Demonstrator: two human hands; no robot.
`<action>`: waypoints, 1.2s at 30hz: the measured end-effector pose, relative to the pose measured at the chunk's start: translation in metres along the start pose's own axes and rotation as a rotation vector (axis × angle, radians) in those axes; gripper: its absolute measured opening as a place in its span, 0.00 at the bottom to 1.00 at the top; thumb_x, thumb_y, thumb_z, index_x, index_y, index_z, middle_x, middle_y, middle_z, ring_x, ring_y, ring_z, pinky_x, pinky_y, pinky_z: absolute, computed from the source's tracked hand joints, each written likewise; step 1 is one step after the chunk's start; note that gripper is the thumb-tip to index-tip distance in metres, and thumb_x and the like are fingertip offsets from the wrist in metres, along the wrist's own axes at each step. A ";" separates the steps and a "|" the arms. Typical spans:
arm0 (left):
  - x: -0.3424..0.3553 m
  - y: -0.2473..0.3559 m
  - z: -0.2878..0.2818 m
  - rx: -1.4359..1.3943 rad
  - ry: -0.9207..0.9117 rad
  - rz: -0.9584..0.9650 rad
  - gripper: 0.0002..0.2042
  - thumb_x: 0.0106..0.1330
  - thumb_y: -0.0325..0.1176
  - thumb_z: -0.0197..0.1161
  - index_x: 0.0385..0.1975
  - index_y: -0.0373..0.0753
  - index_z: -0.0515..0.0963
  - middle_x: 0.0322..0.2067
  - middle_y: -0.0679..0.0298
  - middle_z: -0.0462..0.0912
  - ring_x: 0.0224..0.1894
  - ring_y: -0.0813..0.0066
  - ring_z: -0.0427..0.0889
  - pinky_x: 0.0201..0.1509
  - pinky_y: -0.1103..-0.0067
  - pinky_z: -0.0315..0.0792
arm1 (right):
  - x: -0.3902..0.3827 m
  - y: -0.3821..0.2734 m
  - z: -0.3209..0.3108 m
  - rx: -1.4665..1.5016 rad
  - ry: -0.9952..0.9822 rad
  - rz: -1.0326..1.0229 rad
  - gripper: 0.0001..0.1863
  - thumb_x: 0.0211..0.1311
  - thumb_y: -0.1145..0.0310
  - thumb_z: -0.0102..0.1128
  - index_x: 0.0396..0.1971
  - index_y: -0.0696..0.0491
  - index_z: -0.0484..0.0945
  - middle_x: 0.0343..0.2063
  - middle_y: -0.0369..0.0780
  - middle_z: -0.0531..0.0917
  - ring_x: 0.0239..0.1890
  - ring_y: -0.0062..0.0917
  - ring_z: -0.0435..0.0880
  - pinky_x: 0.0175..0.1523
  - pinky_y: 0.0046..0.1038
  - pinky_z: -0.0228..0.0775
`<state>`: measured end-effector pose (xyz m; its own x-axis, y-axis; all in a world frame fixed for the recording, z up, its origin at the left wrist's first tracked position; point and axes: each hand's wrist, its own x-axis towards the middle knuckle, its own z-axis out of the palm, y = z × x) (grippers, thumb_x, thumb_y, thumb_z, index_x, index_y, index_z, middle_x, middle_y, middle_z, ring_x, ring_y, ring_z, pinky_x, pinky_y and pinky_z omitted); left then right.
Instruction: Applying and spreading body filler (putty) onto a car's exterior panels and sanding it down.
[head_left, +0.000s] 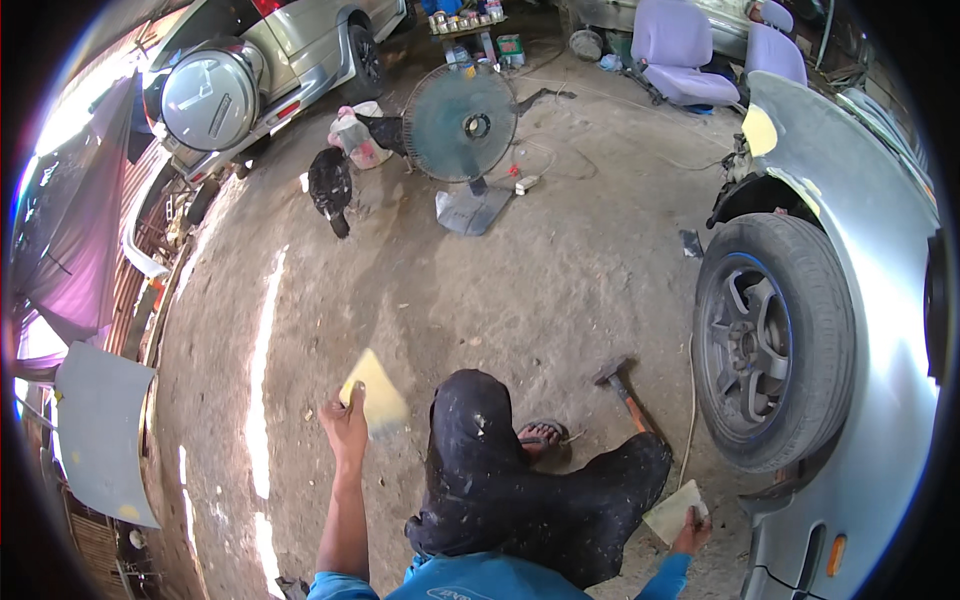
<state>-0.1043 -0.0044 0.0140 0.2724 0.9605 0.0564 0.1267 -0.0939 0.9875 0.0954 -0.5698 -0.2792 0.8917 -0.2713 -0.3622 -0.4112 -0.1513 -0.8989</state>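
Out over the ground to the left of my knee, my left hand [346, 424] pinches a thin, flat pale-yellow sheet [380, 397] between thumb and fingers, its corner pointing away from me. Low on the right, my right hand [692, 530] grips a smaller, cream-coloured flat square [668, 515] by its edge, beside my dark-trousered leg [600, 500]. What either flat piece is made of, I cannot tell. Close to the right hand stands a silver car body panel [815, 530] with an orange side light. A hammer [628, 395] with an orange handle lies past my sandalled foot [543, 436].
A car wheel [740, 340] sits under a silver fender [800, 140] with yellow patches. Ahead stand a round fan [440, 130], a dark bird [330, 185] and purple seats [675, 50]. A silver vehicle [310, 60] is far left; a grey panel [105, 430] leans nearer. A cable [692, 400] runs beside the wheel.
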 end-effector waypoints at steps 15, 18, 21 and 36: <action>-0.042 0.020 0.107 0.369 -0.481 0.265 0.28 0.71 0.39 0.51 0.67 0.33 0.54 0.68 0.44 0.53 0.71 0.47 0.52 0.72 0.64 0.49 | -0.062 -0.019 0.103 -0.332 -0.104 -0.127 0.41 0.68 0.51 0.50 0.71 0.57 0.44 0.70 0.52 0.50 0.72 0.45 0.50 0.72 0.40 0.44; -0.074 0.014 0.095 0.647 -0.525 0.616 0.30 0.68 0.40 0.52 0.68 0.34 0.54 0.70 0.42 0.47 0.73 0.43 0.43 0.73 0.57 0.39 | -0.101 -0.062 0.116 -0.565 -0.179 -0.366 0.40 0.67 0.56 0.52 0.71 0.58 0.44 0.70 0.53 0.48 0.72 0.48 0.47 0.72 0.44 0.42; -0.106 0.015 0.083 0.583 -0.617 0.743 0.31 0.66 0.37 0.54 0.67 0.34 0.55 0.69 0.41 0.48 0.72 0.42 0.46 0.72 0.53 0.41 | -0.134 -0.083 0.119 -0.866 -0.162 -0.479 0.41 0.65 0.63 0.54 0.71 0.56 0.42 0.71 0.53 0.46 0.73 0.49 0.44 0.73 0.47 0.40; -0.022 -0.010 0.039 0.054 -0.236 -0.065 0.10 0.66 0.31 0.62 0.30 0.28 0.80 0.28 0.66 0.82 0.26 0.83 0.75 0.28 0.83 0.70 | -0.008 0.011 0.028 -0.375 -0.190 -0.121 0.17 0.61 0.64 0.63 0.40 0.64 0.78 0.34 0.46 0.83 0.36 0.27 0.79 0.40 0.33 0.71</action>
<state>-0.0740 -0.0352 -0.0030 0.4762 0.8779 -0.0496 0.2004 -0.0535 0.9782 0.0890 -0.5425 -0.2936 0.9424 -0.0556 -0.3299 -0.3101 -0.5152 -0.7990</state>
